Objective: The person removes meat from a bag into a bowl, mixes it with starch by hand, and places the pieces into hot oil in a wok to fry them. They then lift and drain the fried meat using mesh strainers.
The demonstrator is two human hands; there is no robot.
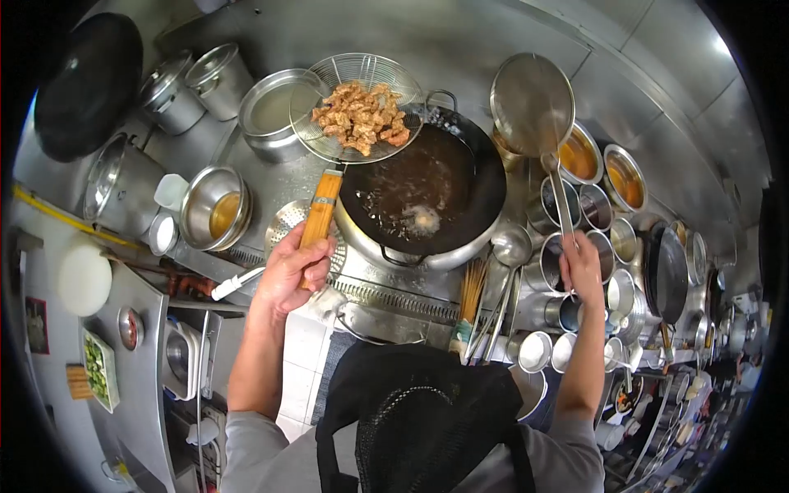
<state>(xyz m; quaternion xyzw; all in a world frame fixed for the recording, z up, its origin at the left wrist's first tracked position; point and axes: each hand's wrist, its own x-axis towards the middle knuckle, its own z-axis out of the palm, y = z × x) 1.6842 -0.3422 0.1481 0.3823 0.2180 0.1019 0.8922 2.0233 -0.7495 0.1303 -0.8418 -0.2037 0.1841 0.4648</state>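
Note:
My left hand (pixel 297 269) is wrapped round the wooden handle (pixel 322 205) of a wire strainer (pixel 308 123). Browned fried pieces (pixel 362 115) lie in its basket, held above the upper left rim of a black wok (pixel 491 177). Dark oil (pixel 419 181) fills the wok, with a bubbling pale spot near the lower side. My right hand (pixel 581 267) grips the metal handle of a round fine-mesh skimmer (pixel 532 103), raised to the right of the wok and apart from it. The skimmer's mesh shows nothing in it.
Lidded pots (pixel 171 94) and a steel bowl (pixel 215 209) stand at left. A ladle (pixel 511 245) and bamboo sticks (pixel 472 289) lie right of the wok's front. Several metal containers (pixel 625 177) crowd the right side. A tray of green pieces (pixel 99 368) sits lower left.

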